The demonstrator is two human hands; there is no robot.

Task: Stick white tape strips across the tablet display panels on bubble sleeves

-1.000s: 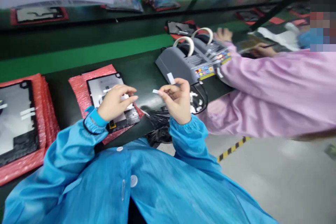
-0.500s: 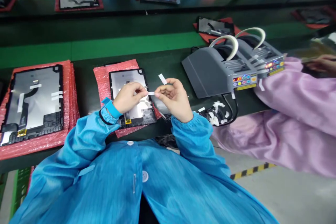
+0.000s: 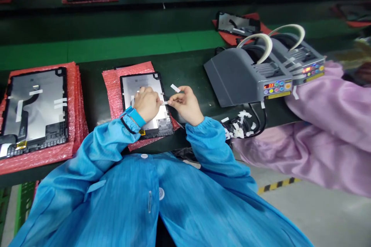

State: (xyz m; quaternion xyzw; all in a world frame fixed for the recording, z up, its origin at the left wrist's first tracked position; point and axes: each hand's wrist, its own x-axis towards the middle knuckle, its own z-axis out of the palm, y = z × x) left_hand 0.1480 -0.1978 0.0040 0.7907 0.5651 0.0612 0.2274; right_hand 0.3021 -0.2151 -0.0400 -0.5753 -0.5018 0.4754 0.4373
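The grey tape dispenser shows red digits, roughly "37"; nothing else is legible. The left hand and right hand have their fingers clamped on the ends of a short white tape strip. They hold it over the silver tablet back panel, which lies on pink bubble wrap near the dark tabletop's front edge. Both hands are lower than half a second ago. Bare tabletop separates panel and dispenser.

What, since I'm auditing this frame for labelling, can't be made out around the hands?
Head view only:
The middle of the panel: covered by the left hand.
The tape strip pinched between the left hand and right hand: too small to tell its sticky side.
The button labels on the dispenser: too small.
The co-worker's pink sleeve: cut off by the right edge.
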